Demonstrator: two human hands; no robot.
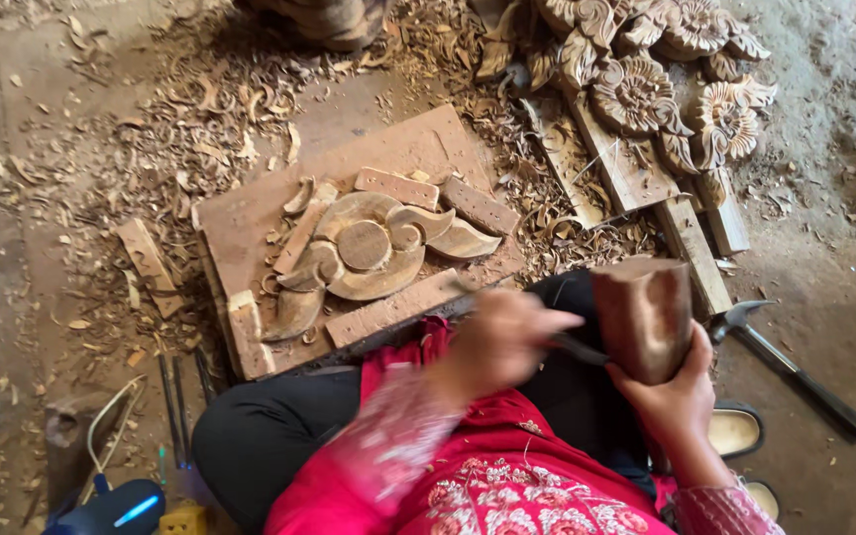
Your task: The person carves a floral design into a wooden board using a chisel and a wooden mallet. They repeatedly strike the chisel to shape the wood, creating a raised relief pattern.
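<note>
1. The right hand (681, 396) has its grip clamped around the lower end of a wooden mallet (644, 315), which stands upright with its blocky head above the fingers.
2. The left hand (502, 342) is blurred; its grip is closed on a dark chisel (572, 347), whose handle end points toward the mallet, just left of the right grip.
3. The chisel's far end is hidden by the left hand and by blur, so I cannot tell where its tip rests.
4. Just beyond the left grip lies a flat board (250, 223) on the floor, tilted in the view.
5. On the board sits a carving (369, 253) with a round centre and curling leaves, held in by small wooden blocks around it.
6. Wood shavings (180, 139) cover the floor past the board, well beyond both grips.
7. Beyond the right grip lie finished floral carvings (646, 94) on long wooden strips.
8. To the right of the right grip, near it, a hammer (795, 372) lies on the floor.
9. Near the left elbow, thin metal tools (172, 406) lie beside the knee.
</note>
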